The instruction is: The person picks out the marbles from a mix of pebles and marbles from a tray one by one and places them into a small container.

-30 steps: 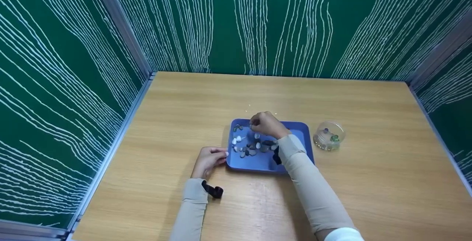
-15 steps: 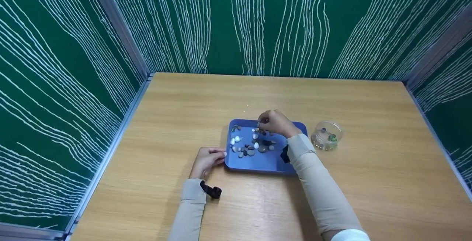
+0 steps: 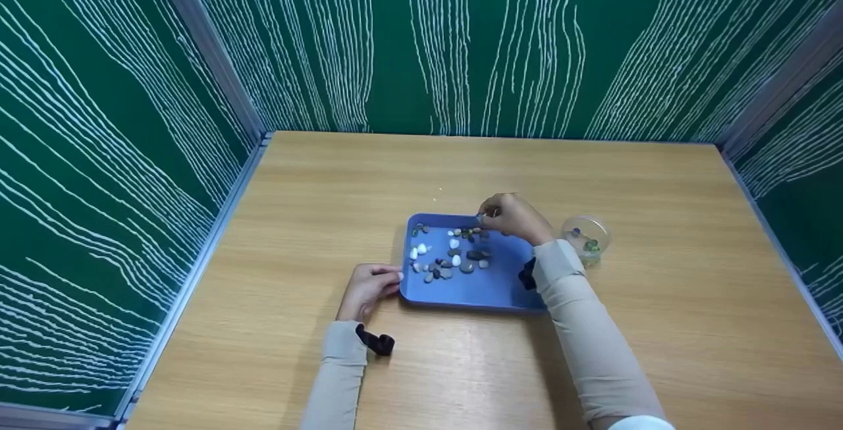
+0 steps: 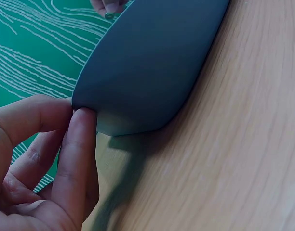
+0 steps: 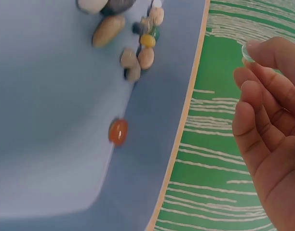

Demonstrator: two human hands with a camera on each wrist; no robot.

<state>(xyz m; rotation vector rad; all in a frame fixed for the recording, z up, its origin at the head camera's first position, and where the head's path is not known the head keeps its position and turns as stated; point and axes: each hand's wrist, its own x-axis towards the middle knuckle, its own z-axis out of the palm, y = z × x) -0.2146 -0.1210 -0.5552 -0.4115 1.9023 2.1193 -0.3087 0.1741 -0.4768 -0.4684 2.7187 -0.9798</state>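
My left hand (image 3: 369,288) pinches the near left side of a blue tray (image 3: 474,297) between thumb and fingers. Up close in the left wrist view, the fingertips meet at the tray's rim. Above the tray's far edge, my right hand (image 3: 518,218) pinches a small clear glass bead (image 5: 245,54) between thumb and forefinger. White, grey and brown pebbles (image 3: 446,272) lie in groups over the tray's left and middle. A red-brown stone (image 5: 118,132) lies alone near the tray's wall in the right wrist view, apart from a row of small coloured stones (image 5: 146,57).
Right of the tray stands a round clear tub (image 3: 596,226) holding several glass beads, partly behind my right sleeve. Tiny pale specks lie on the wooden table (image 3: 329,186) beyond the tray. Green panels with white lines (image 3: 395,41) enclose the table's back and sides.
My right hand has moved to the right along the tray's far edge, uncovering stones beneath it. The left hand keeps its hold on the tray's side.
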